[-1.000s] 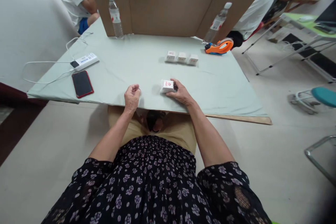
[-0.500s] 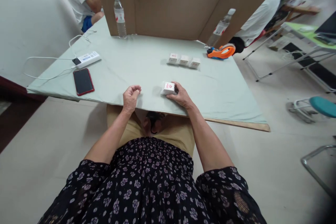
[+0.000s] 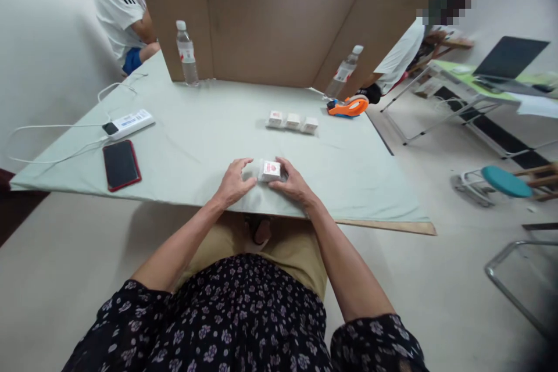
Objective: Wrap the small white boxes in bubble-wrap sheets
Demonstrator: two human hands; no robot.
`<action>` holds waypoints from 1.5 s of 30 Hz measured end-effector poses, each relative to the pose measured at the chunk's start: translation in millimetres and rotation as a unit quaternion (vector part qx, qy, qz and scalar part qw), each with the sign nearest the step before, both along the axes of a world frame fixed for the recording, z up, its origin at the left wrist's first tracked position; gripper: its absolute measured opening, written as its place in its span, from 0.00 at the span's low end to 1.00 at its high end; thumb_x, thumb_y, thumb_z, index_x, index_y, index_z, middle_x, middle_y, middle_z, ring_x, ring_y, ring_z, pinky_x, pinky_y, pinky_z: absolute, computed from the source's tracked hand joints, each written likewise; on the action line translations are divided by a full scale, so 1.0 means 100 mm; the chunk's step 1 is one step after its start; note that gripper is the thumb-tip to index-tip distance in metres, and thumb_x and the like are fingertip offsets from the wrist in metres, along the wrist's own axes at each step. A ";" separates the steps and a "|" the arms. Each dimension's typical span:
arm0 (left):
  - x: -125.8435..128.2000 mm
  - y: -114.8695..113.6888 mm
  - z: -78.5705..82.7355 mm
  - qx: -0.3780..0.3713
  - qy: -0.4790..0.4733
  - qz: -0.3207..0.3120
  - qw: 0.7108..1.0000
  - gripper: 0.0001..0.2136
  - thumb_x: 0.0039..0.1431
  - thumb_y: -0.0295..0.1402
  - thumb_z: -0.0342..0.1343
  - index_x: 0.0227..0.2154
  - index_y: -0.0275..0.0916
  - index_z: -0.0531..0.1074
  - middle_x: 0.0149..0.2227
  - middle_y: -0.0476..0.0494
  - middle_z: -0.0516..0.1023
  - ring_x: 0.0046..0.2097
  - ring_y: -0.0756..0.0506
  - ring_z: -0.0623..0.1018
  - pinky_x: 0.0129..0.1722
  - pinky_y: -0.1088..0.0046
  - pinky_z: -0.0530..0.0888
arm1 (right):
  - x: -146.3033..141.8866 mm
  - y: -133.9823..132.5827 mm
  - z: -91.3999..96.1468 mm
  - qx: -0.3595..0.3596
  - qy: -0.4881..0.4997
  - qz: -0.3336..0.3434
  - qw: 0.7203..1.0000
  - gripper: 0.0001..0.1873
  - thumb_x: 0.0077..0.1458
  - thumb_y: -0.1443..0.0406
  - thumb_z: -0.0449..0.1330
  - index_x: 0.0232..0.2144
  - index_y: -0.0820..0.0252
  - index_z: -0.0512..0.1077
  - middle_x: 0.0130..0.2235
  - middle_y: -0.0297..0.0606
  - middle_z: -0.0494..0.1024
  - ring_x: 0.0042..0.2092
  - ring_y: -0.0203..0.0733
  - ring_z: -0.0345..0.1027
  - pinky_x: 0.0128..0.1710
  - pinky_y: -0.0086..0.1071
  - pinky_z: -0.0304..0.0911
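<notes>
A small white box [image 3: 271, 171] with red print, in clear plastic wrapping, is at the near middle of the table. My right hand [image 3: 294, 182] grips it from the right, thumb at the near side and fingers behind. To its left, my left hand [image 3: 235, 183] is open, thumb and fingers apart in a curve facing the wrapping, with nothing between them. Farther back, three similar wrapped white boxes [image 3: 293, 122] sit side by side in a row.
A pale green cloth covers the table [image 3: 196, 145]. On the left lie a phone [image 3: 122, 165] and a white power bank [image 3: 129, 124] with cables. Behind stand a cardboard screen [image 3: 279, 23], two water bottles [image 3: 187, 58] and an orange tape dispenser [image 3: 349, 107]. People sit beyond the screen.
My left hand has opened from a loose curl and moved right, close to the wrapped box. My right hand stays on the box. The view has shifted.
</notes>
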State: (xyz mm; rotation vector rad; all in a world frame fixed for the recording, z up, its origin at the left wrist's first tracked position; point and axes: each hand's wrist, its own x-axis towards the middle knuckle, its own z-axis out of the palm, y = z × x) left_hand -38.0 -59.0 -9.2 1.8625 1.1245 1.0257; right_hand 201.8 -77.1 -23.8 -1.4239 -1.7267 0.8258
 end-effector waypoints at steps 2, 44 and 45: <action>0.10 0.13 0.00 0.003 0.037 -0.059 0.998 0.35 0.49 0.34 0.64 0.62 0.37 0.65 0.63 0.32 0.67 0.64 0.34 0.68 0.62 0.52 0.67 | 0.04 -0.01 0.02 -0.006 0.016 0.009 1.000 0.54 0.41 0.50 0.73 0.66 0.59 0.59 0.66 0.51 0.66 0.66 0.58 0.61 0.66 0.49 0.55; 0.72 0.82 -0.04 -0.038 0.102 -0.147 0.983 0.31 0.66 0.46 0.48 0.67 0.33 0.59 0.63 0.29 0.69 0.63 0.34 0.68 0.65 0.51 0.62 | 0.35 0.65 0.34 -0.029 0.086 -0.073 0.993 0.14 0.52 0.53 0.67 0.35 0.55 0.80 0.51 0.43 0.81 0.55 0.51 0.73 0.62 0.47 0.61; 0.73 0.82 -0.04 -0.041 0.098 -0.143 0.984 0.32 0.65 0.46 0.50 0.66 0.33 0.59 0.62 0.29 0.70 0.62 0.34 0.69 0.64 0.51 0.63 | 0.32 0.66 0.36 -0.035 0.080 -0.069 0.994 0.13 0.52 0.53 0.67 0.32 0.55 0.79 0.49 0.43 0.81 0.54 0.51 0.74 0.61 0.47 0.62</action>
